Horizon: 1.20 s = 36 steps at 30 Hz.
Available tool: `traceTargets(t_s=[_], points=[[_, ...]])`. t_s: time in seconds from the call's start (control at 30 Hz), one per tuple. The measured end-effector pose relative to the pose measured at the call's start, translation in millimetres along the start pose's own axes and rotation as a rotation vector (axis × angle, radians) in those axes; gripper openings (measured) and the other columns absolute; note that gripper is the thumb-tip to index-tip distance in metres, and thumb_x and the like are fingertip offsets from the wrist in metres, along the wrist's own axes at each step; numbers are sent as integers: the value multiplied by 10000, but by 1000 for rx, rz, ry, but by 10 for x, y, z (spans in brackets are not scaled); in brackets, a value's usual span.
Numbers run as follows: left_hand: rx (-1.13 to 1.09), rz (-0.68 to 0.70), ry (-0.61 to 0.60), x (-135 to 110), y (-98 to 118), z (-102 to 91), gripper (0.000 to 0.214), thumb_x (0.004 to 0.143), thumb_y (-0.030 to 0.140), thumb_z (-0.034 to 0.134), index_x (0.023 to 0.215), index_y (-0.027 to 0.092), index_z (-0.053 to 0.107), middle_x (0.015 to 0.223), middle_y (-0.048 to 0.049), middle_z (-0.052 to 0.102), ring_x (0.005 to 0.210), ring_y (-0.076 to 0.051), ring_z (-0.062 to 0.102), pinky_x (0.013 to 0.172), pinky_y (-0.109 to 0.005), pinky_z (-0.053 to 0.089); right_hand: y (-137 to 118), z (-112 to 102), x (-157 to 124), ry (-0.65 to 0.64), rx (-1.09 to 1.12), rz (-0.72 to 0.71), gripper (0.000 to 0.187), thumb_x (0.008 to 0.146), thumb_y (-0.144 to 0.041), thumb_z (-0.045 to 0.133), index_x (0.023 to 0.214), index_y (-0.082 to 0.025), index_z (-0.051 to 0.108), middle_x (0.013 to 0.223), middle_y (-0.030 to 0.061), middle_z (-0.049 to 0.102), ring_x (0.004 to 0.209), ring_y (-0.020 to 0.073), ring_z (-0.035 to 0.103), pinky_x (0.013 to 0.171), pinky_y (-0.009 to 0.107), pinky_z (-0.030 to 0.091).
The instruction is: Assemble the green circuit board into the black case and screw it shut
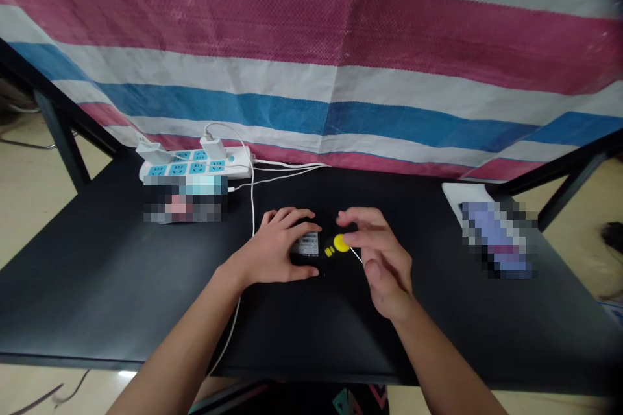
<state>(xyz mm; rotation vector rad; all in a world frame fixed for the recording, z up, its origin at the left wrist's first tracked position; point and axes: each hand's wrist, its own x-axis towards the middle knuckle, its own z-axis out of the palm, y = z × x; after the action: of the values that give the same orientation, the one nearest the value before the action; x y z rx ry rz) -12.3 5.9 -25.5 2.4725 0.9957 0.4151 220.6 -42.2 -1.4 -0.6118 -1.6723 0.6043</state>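
My left hand (280,246) lies over a small black box (306,245) with a white label, fingers curled round it and holding it down on the black table (97,285). My right hand (382,259) is just right of it. Its fingers pinch a small black tool with a yellow round cap (339,245) and a thin metal tip that points down to the right. The tool's cap almost touches the box's right end.
A white and blue power strip (197,164) with plugged-in chargers sits at the back left, its white cables (253,207) running past my left wrist and off the front edge. Blurred items lie at left and right. A striped tarp (341,65) hangs behind.
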Motion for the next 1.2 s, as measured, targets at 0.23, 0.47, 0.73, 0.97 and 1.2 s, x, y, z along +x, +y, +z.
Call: traceTargets(t_s=[0.23,0.47,0.73,0.97,1.2], points=[[-4,1,-2,-5,-10,7,784,783,619,900,1458,315,640,1645,-105,536,1473,-424,492,1150,-615,370,4,-16,12,76,-52,-48,373,918,-139,700,1248,-309,668,1246,64,666,1197,272,655,1144,606,516],[-11,-5,-9,1,6,-9,790,782,620,900,1465,317,644,1644,-110,534,1465,-435,491,1171,-622,356,-20,-26,14,45,-14,-30,319,977,-214,669,1285,-289,702,1218,76,714,1194,271,683,1166,583,507],[-41,-7,-15,1,11,-19,804,794,622,895,1495,335,626,1644,-100,532,1464,-430,489,1159,-607,364,-53,-13,20,-19,21,19,362,990,-251,675,1347,-297,718,1267,88,714,1234,283,673,1162,587,526],[-47,-16,-11,-6,19,-26,784,780,625,910,1459,333,648,1648,-87,531,1471,-422,482,1164,-595,367,-46,-7,8,76,23,43,318,948,-193,727,1240,-318,735,1166,56,707,1131,248,688,1118,567,570],[-60,-22,-11,-2,33,-39,769,775,618,918,1438,329,657,1647,-85,534,1473,-418,486,1183,-603,346,-37,-37,20,103,-24,39,249,951,-215,729,1185,-299,720,1099,52,717,1095,245,699,1100,553,575]])
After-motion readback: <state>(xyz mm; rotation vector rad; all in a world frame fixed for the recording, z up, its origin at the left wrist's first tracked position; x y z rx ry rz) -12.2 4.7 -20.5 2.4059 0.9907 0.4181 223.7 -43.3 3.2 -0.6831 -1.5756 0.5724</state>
